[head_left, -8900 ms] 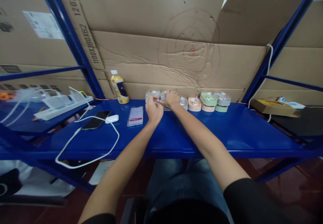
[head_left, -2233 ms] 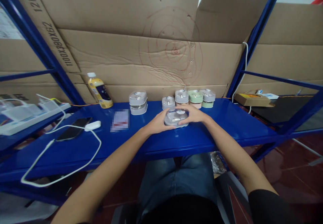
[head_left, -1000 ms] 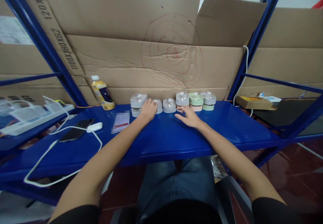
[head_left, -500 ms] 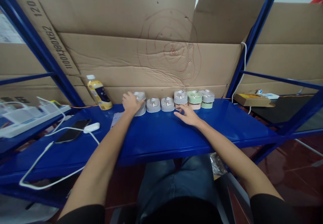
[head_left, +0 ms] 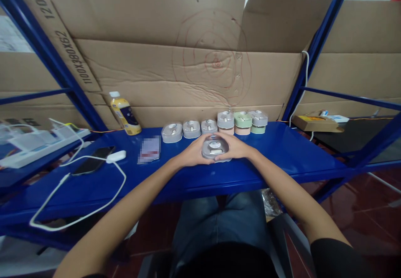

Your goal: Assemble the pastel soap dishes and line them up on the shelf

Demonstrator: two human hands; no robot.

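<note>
Between my two hands is a small grey lidded box (head_left: 215, 148) with a clear rim and a round white label on top. My left hand (head_left: 193, 151) curls around its left side, while the fingers of my right hand (head_left: 236, 145) wrap the right side. The box is over the front part of the blue shelf; whether it rests there I cannot tell. Behind it, single grey boxes (head_left: 172, 133) stand in a row along the cardboard. To their right are stacked boxes: grey on pink (head_left: 225, 120), green on pink (head_left: 242, 120) and grey on green (head_left: 258, 118).
A yellow drink bottle (head_left: 125, 115) stands at the back left. A pixelated card or sheet (head_left: 149, 149) lies before it. Further left are a black phone (head_left: 94, 161), white cables and a power strip (head_left: 40, 146). Cardboard (head_left: 140, 73) closes off the back.
My left hand has left the leftmost boxes, where a lower single box now shows. A grey box is now nearer me, with both hands around it. The right hand has moved slightly nearer.
</note>
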